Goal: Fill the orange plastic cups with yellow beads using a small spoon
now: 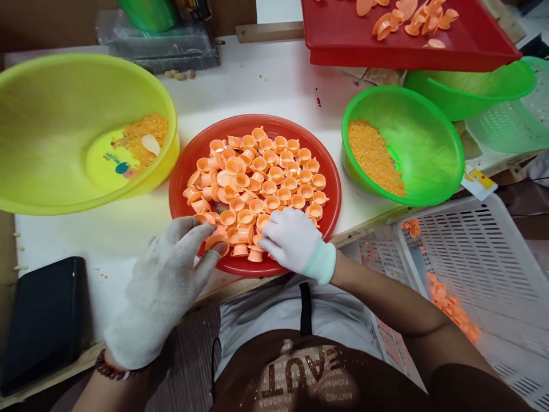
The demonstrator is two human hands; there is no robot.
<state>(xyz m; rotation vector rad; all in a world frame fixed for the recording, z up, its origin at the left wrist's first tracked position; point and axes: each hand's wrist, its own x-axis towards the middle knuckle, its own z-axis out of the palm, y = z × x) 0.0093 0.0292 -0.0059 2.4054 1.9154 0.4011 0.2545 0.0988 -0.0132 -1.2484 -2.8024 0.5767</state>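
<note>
A round red plate (330, 189) in front of me holds several small orange plastic cups (266, 177). My left hand (167, 280), in a white glove, rests on the plate's near left rim, thumb and fingers pinched on an orange cup (217, 236). My right hand (295, 240), also gloved, lies curled over the cups at the plate's near edge; what its fingers hold is hidden.
A big yellow basin (51, 114) with orange bits stands at the left. A green bowl (429, 149) of small orange pieces stands at the right, a second green bowl (480, 86) and a red tray (343, 34) behind it. A white slotted crate (480, 257) lies right, a black pad (43, 320) left.
</note>
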